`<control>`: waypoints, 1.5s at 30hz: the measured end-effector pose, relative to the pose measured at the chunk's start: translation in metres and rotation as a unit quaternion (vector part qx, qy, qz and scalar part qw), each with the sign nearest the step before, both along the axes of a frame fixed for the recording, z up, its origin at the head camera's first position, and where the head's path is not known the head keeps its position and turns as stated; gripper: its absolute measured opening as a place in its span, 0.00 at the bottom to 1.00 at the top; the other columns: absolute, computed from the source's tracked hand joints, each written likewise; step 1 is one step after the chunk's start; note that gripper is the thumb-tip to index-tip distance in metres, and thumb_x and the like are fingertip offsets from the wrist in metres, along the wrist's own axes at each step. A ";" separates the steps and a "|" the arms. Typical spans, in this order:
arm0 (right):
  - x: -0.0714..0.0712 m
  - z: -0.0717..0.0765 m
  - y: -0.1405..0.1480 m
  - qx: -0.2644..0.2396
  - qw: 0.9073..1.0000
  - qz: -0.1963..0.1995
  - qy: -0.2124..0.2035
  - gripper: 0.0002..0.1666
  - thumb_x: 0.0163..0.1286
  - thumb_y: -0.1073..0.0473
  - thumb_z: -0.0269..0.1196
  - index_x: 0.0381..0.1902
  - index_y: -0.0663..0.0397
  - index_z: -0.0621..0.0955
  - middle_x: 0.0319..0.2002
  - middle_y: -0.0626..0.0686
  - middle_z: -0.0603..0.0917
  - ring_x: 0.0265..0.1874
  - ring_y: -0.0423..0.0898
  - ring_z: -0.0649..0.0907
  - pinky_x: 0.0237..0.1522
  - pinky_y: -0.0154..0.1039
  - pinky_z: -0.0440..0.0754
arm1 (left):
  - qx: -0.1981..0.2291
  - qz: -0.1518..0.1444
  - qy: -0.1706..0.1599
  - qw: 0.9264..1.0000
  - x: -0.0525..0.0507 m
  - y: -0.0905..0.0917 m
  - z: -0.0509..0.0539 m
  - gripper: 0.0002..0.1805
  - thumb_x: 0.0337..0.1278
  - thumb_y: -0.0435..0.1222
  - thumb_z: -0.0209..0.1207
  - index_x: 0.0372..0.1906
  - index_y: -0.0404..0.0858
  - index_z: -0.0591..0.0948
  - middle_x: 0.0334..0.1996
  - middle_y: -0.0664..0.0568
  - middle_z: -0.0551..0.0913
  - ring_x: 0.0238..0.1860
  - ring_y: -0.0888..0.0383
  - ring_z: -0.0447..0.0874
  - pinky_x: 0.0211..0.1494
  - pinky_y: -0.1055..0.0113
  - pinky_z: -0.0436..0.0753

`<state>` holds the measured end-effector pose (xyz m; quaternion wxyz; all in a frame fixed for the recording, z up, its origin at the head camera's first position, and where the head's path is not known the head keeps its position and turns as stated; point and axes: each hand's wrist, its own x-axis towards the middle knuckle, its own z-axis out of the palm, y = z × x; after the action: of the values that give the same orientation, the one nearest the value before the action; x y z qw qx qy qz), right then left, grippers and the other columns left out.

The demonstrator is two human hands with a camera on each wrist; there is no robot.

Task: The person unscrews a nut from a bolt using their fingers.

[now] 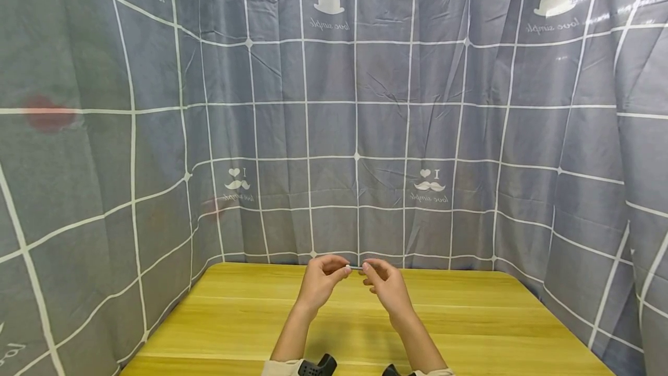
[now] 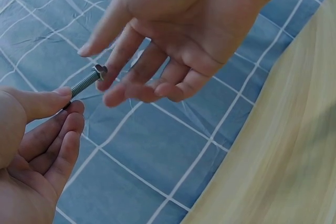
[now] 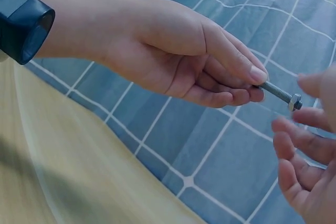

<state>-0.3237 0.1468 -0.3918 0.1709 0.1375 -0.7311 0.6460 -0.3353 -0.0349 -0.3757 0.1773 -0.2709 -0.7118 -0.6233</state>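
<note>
A threaded metal bolt is held above the far part of the table, pinched at its plain end by the thumb and fingers of my left hand. Its hexagonal end points to my right hand; I cannot tell whether a nut sits there beside the head. My right fingers are apart and slightly bent around that end, and in both wrist views a small gap separates them from the metal.
The yellow wood-grain table lies below both hands. A grey curtain with white grid lines surrounds its back and sides. Black devices are worn on the wrists.
</note>
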 end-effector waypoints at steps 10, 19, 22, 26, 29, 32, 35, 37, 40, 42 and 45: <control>0.003 0.000 0.000 -0.007 0.999 0.016 0.027 0.16 0.75 0.64 0.65 0.58 0.59 0.83 0.55 0.58 0.83 0.51 0.54 0.83 0.51 0.50 0.80 | 0.011 -0.012 0.005 1.000 0.007 -0.001 0.005 0.04 0.65 0.23 0.64 0.42 0.26 0.86 0.38 0.37 0.88 0.42 0.45 0.87 0.47 0.64 0.83; -0.001 -0.002 -0.001 -0.004 1.000 -0.010 0.004 0.18 0.78 0.54 0.64 0.53 0.64 0.84 0.42 0.56 0.87 0.41 0.50 0.82 0.45 0.45 0.81 | 0.003 -0.009 0.002 1.000 -0.013 -0.003 -0.010 0.05 0.66 0.27 0.66 0.43 0.30 0.87 0.38 0.44 0.89 0.42 0.49 0.87 0.48 0.61 0.83; -0.001 -0.002 -0.001 -0.002 1.000 -0.014 0.002 0.15 0.78 0.56 0.63 0.49 0.64 0.85 0.38 0.55 0.86 0.38 0.50 0.82 0.43 0.44 0.80 | 0.008 -0.019 0.002 1.000 -0.013 -0.004 -0.011 0.05 0.65 0.29 0.68 0.43 0.31 0.87 0.39 0.45 0.89 0.43 0.51 0.87 0.49 0.61 0.83; 0.000 -0.001 0.000 -0.009 1.000 0.002 0.009 0.12 0.76 0.63 0.64 0.54 0.60 0.84 0.49 0.57 0.86 0.46 0.52 0.83 0.48 0.47 0.80 | 0.018 -0.025 -0.005 0.999 -0.014 -0.004 -0.010 0.06 0.65 0.29 0.68 0.44 0.30 0.87 0.39 0.43 0.89 0.43 0.50 0.87 0.49 0.63 0.83; 0.000 -0.001 0.001 -0.015 1.000 0.010 0.007 0.17 0.76 0.64 0.64 0.60 0.58 0.82 0.56 0.60 0.83 0.51 0.56 0.83 0.52 0.50 0.80 | 0.016 -0.022 -0.008 1.000 -0.014 -0.004 -0.010 0.07 0.66 0.28 0.67 0.44 0.28 0.87 0.39 0.41 0.89 0.43 0.48 0.87 0.49 0.64 0.83; 0.000 -0.001 0.000 -0.011 1.000 0.007 -0.001 0.20 0.77 0.58 0.64 0.63 0.59 0.80 0.56 0.62 0.83 0.51 0.58 0.83 0.52 0.51 0.81 | 0.008 -0.014 -0.008 1.000 -0.011 -0.003 -0.008 0.06 0.66 0.26 0.65 0.44 0.27 0.86 0.39 0.39 0.89 0.43 0.46 0.87 0.49 0.61 0.83; 0.001 -0.002 -0.001 0.000 1.000 -0.005 -0.007 0.21 0.79 0.52 0.62 0.59 0.63 0.82 0.50 0.59 0.85 0.47 0.56 0.83 0.48 0.48 0.81 | 0.001 -0.005 -0.004 1.000 -0.002 -0.002 -0.002 0.06 0.66 0.24 0.65 0.43 0.25 0.86 0.39 0.38 0.88 0.43 0.44 0.86 0.49 0.58 0.83; 0.000 -0.002 -0.001 0.007 1.000 -0.011 -0.003 0.21 0.80 0.51 0.61 0.55 0.65 0.83 0.45 0.57 0.86 0.44 0.54 0.82 0.47 0.47 0.80 | 0.001 -0.004 0.002 1.000 0.006 -0.002 0.003 0.05 0.66 0.24 0.64 0.43 0.24 0.85 0.38 0.38 0.88 0.43 0.44 0.86 0.48 0.57 0.83; 0.001 -0.002 -0.001 0.009 1.000 -0.015 0.006 0.17 0.79 0.54 0.62 0.51 0.63 0.85 0.42 0.55 0.87 0.42 0.50 0.81 0.46 0.46 0.79 | 0.006 -0.009 0.009 1.000 0.013 -0.002 0.008 0.05 0.66 0.24 0.64 0.43 0.24 0.85 0.38 0.37 0.88 0.42 0.45 0.86 0.48 0.59 0.83; 0.001 -0.001 0.000 0.008 1.000 -0.013 0.013 0.13 0.78 0.58 0.63 0.51 0.61 0.85 0.44 0.55 0.87 0.43 0.50 0.82 0.47 0.46 0.79 | 0.009 -0.013 0.011 1.000 0.014 -0.003 0.009 0.05 0.66 0.24 0.64 0.43 0.24 0.85 0.38 0.37 0.88 0.42 0.45 0.87 0.47 0.61 0.83; 0.001 0.000 0.000 0.002 1.000 -0.003 0.016 0.11 0.76 0.63 0.64 0.53 0.58 0.85 0.50 0.57 0.85 0.47 0.51 0.83 0.51 0.48 0.79 | 0.013 -0.019 0.006 1.000 0.017 -0.004 0.012 0.05 0.66 0.23 0.63 0.43 0.23 0.85 0.39 0.34 0.88 0.43 0.43 0.87 0.48 0.64 0.82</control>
<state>-0.3226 0.1473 -0.3918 0.1842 0.1463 -0.7299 0.6418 -0.3185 -0.0385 -0.3637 0.1733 -0.2858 -0.6976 -0.6338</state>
